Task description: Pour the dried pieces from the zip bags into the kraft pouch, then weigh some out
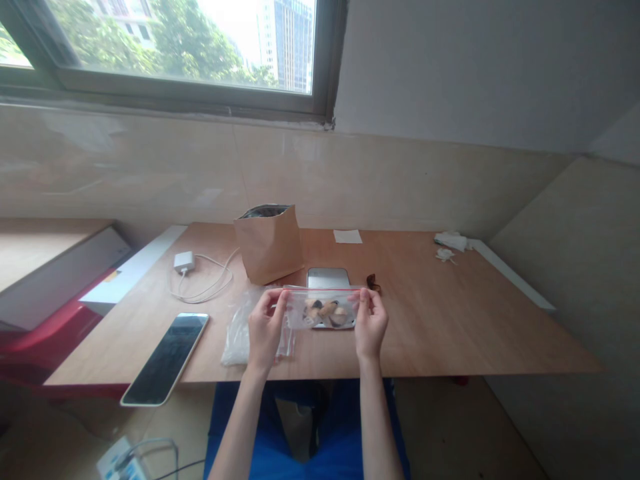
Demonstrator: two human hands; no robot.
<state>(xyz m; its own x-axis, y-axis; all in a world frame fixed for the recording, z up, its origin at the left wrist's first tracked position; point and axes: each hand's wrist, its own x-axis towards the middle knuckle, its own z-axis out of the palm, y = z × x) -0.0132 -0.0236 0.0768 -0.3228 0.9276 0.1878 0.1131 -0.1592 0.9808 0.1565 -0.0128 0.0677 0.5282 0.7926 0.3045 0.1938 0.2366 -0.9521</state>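
Between my two hands a clear zip bag [327, 313] with a red strip along its top is stretched out. Several brown and black pieces, perhaps dried mushrooms, lie inside it. My left hand [265, 327] pinches the bag's upper left corner, and my right hand [371, 323] pinches the upper right corner. Behind the bag is a silver flat device [327, 278], possibly a kitchen scale, partly covered by it. A pile of clear plastic bags [237, 340] lies by my left hand. Just beyond my right hand sits a small dark brown piece [373, 283].
A brown paper pouch [270, 243] stands open at the back of the wooden table [450, 333]. On the left are a white charger [184, 261] with its cable and a phone [167, 357] overhanging the front edge. A white paper [348, 237] and crumpled tissue [451, 241] lie farther back.
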